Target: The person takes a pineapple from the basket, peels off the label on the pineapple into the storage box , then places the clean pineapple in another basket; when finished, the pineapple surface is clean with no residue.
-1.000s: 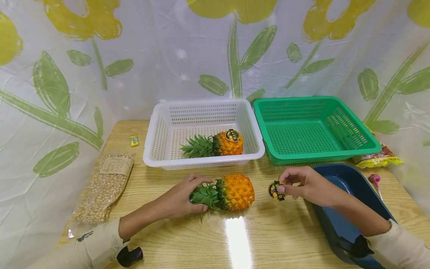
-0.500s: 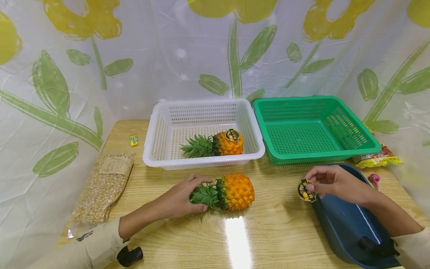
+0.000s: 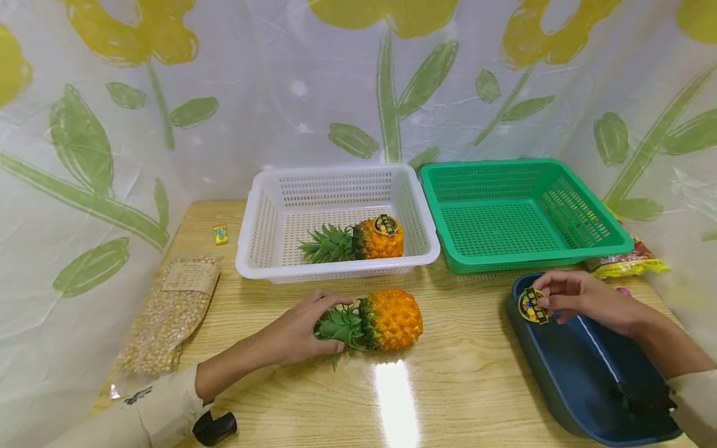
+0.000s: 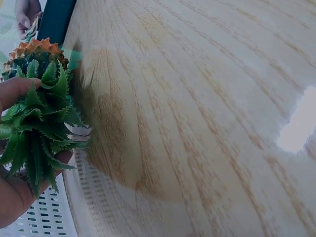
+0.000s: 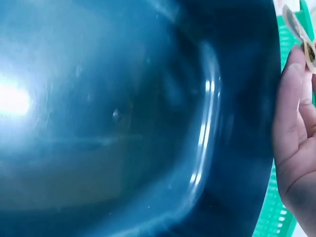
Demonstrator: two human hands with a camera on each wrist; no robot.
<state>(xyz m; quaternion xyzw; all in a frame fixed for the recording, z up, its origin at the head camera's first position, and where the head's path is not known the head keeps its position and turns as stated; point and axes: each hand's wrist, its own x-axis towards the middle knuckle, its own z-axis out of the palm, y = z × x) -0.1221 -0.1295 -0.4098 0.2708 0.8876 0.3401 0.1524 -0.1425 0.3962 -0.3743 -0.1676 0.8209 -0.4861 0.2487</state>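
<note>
In the head view, the left hand [image 3: 297, 333] is curled round the leafy crown of a pineapple [image 3: 386, 319] that lies on its side on the counter [image 3: 448, 373]; its long axis runs crosswise, from the crown in the palm outward toward the right hand. A round label [image 3: 531, 306] is pinched between thumb and fingers of the right hand [image 3: 582, 298], held just over the near-left rim of a dark blue tray [image 3: 577, 373]. The tray lies directly beneath that hand, well apart from the left one. Beyond the left hand, a white basket [image 3: 263, 218] holds a second pineapple [image 3: 364, 241]; a green basket [image 3: 588, 236] stands beyond the right hand.

In the left wrist view, the green crown is seen gripped in the palm, with the orange body behind it.

In the right wrist view, the tray's glossy interior fills the frame, and the label [image 5: 307, 47] is seen nipped at the fingertips [image 5: 295, 64] above the rim.
</note>
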